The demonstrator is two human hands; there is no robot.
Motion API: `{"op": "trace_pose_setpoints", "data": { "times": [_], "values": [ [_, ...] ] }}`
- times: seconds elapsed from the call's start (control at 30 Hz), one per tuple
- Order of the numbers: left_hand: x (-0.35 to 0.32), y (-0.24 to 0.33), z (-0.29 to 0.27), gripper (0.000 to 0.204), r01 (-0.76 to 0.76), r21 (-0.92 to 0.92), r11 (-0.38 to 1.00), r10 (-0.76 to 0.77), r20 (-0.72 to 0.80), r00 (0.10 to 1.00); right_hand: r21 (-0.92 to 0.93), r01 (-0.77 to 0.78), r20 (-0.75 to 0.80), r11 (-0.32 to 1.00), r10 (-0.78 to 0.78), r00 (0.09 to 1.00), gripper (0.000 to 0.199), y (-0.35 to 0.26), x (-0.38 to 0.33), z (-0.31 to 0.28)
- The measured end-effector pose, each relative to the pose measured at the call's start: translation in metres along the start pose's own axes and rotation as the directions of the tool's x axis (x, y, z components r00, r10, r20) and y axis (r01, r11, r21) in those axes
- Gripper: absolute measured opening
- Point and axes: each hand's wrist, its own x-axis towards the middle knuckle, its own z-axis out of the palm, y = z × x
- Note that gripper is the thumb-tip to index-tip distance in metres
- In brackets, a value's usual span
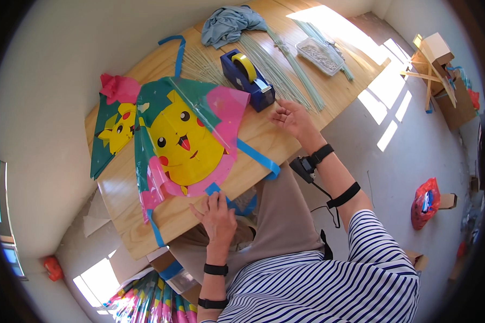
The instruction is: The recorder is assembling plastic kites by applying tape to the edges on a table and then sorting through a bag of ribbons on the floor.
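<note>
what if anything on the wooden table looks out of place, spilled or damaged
The crumpled blue-grey cloth looks slightly out of place, bunched at the pale wooden table's far edge beside thin, pale-green sticks. No clear spill or damage shows.

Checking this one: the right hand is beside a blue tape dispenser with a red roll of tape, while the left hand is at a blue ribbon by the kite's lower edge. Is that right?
Not quite: the head view shows a yellow roll of tape, not red. The right hand is beside the blue tape dispenser, and the left hand is at a blue ribbon by the kite's lower edge.
</note>
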Motion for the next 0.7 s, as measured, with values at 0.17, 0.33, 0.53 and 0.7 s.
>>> {"op": "trace_pose_setpoints", "data": {
  "times": [0.17,0.33,0.53,0.7],
  "values": [
    [0.0,-0.001,0.0,0.06,0.003,-0.004,1.0,-0.003,0.004,1.0,0.111,-0.031,-0.024,0.993,0.034,0.999,0.031,0.009,-0.01,-0.003],
    [0.0,-0.001,0.0,0.061,0.001,0.0,1.0,-0.001,-0.015,1.0,0.053,0.005,-0.076,0.999,-0.001,0.997,0.027,0.006,-0.008,0.034],
    [0.0,0.0,0.0,0.061,0.007,-0.009,1.0,-0.007,-0.01,1.0,-0.019,0.123,-0.079,0.992,-0.124,0.989,0.019,0.015,0.011,0.03],
    [0.0,-0.001,-0.001,0.061,0.016,-0.008,1.0,-0.016,-0.008,1.0,-0.021,0.157,-0.069,0.987,-0.158,0.985,0.012,0.018,0.015,0.028]
  ]
}}
